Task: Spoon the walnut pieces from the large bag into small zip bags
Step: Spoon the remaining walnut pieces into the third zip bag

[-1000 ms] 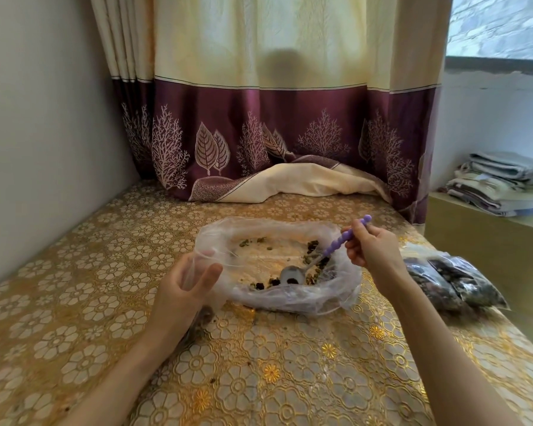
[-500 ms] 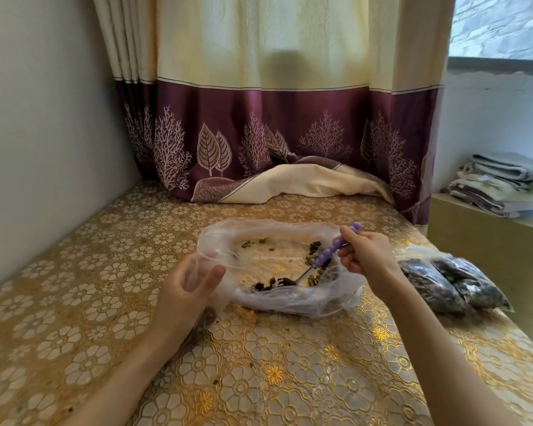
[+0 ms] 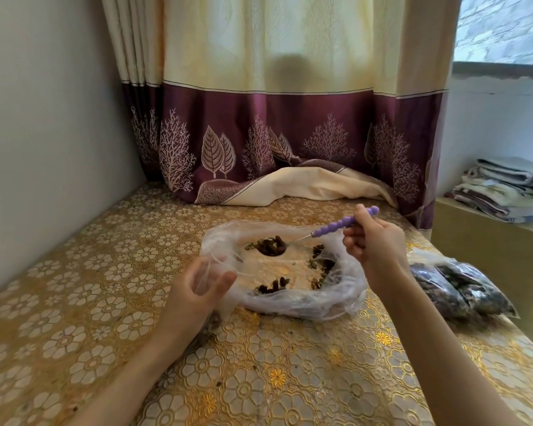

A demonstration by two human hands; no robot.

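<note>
Right hand [image 3: 374,244] pinches a spoon [image 3: 326,230] loaded with walnut pieces [image 3: 270,245] above the large bag [image 3: 345,290]; left hand [image 3: 202,282] grips a small zip bag [image 3: 219,265].

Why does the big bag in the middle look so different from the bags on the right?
The big bag lies wide open, and the side bags look closed. The big bag is nearly empty, with only scattered walnut pieces, while the side bags are stuffed dark and full. The left hand touches the big bag's edge; nobody touches the side bags. Both are clear plastic lying on the gold cloth.
</note>
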